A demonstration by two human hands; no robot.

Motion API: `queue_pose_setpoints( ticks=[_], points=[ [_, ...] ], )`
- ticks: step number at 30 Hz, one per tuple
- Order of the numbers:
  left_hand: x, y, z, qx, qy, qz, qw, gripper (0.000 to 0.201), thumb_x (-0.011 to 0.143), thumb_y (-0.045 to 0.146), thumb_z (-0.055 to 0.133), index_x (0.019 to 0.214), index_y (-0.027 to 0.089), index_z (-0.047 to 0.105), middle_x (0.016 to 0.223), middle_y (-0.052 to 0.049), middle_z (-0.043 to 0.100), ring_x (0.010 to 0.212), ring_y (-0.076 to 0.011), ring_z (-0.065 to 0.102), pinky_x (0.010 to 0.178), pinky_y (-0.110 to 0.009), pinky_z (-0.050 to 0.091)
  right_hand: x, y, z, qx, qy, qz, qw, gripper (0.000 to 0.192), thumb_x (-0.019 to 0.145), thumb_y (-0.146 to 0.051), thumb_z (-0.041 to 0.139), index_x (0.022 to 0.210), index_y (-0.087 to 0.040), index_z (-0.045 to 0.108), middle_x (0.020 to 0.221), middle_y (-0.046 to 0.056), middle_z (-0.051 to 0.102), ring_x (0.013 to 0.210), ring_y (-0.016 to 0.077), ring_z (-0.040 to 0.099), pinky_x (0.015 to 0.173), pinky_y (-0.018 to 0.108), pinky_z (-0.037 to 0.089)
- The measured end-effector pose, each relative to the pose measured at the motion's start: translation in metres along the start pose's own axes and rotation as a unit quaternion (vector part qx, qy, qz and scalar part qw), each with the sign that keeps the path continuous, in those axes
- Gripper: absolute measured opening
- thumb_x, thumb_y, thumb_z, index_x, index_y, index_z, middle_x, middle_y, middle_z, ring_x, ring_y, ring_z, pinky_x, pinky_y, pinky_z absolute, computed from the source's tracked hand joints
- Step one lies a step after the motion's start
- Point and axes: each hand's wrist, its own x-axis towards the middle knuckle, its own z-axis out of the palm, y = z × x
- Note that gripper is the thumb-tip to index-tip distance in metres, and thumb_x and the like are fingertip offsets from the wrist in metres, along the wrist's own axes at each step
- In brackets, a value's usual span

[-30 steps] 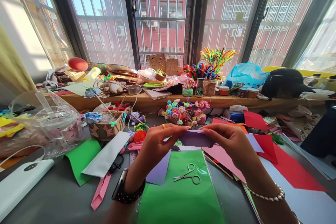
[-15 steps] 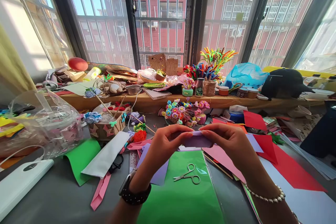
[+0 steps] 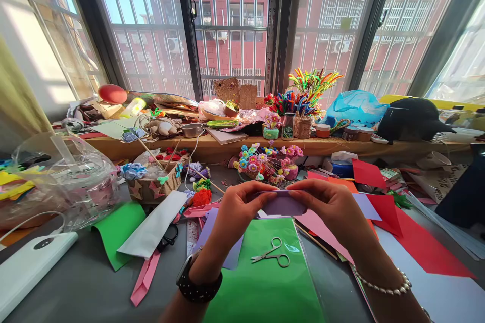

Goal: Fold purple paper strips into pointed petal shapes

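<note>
A small folded piece of purple paper (image 3: 282, 204) is held up above the table between both hands. My left hand (image 3: 237, 212) pinches its left end with thumb and fingers; a dark watch sits on that wrist. My right hand (image 3: 333, 209) pinches the right end; a pearl bracelet circles that wrist. Below the hands lies a green sheet (image 3: 261, 282) in a clear sleeve, with small silver scissors (image 3: 273, 253) on it. A loose purple sheet (image 3: 227, 242) lies under my left forearm.
Red paper (image 3: 413, 242), pink paper (image 3: 322, 229) and a green sheet (image 3: 117, 229) cover the grey table. A basket of paper flowers (image 3: 157, 179) stands at left, a flower bunch (image 3: 267, 161) behind the hands. A plastic bag (image 3: 60, 176) and white box (image 3: 26, 267) sit far left.
My left hand and forearm have shifted right, closer to my right hand, and the fold of purple paper between them looks narrower. The right hand has barely moved.
</note>
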Motion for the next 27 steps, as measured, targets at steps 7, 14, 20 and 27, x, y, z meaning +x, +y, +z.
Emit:
queue_pose_setpoints(
  ticks=[7,14,20,27],
  points=[
    [0.002,0.0001,-0.0001,-0.001,-0.012,-0.01,1.0,0.014,0.065,0.025,0.064,0.075,0.015,0.067,0.073,-0.003,0.067,0.068,-0.0145,0.059,0.059,-0.019,0.045,0.0005,0.0014,0.0023,-0.043,0.016,-0.02,0.999,0.014,0.071,-0.031,0.06,0.074,-0.018,0.066,0.073,0.002,0.067,0.067,0.0152,0.06,0.057,0.023,0.046],
    [0.0024,-0.0018,0.0003,0.026,-0.001,-0.007,1.0,0.018,0.068,0.031,0.061,0.074,0.016,0.068,0.072,-0.002,0.068,0.068,-0.0142,0.058,0.057,-0.019,0.043,-0.0011,-0.0006,0.0051,-0.074,0.017,-0.045,0.996,0.013,0.073,-0.03,0.057,0.075,-0.019,0.065,0.069,0.001,0.066,0.064,0.0139,0.059,0.055,0.022,0.045],
    [0.0014,-0.0022,0.0026,0.051,0.02,0.01,0.998,0.017,0.069,0.03,0.06,0.073,0.016,0.069,0.073,-0.002,0.069,0.07,-0.0155,0.059,0.059,-0.019,0.044,-0.0016,-0.0006,0.0063,-0.078,0.015,-0.042,0.996,0.014,0.074,-0.03,0.056,0.076,-0.019,0.065,0.071,0.001,0.066,0.065,0.0141,0.058,0.056,0.023,0.045],
    [-0.0016,-0.0015,0.0042,0.066,0.015,0.056,0.996,0.015,0.072,0.029,0.058,0.075,0.017,0.067,0.076,-0.002,0.069,0.073,-0.0172,0.061,0.064,-0.022,0.046,-0.002,-0.0048,0.0057,-0.085,0.016,-0.028,0.996,0.014,0.072,-0.031,0.058,0.074,-0.019,0.065,0.07,0.002,0.066,0.064,0.0161,0.059,0.055,0.024,0.046]
  ],
)
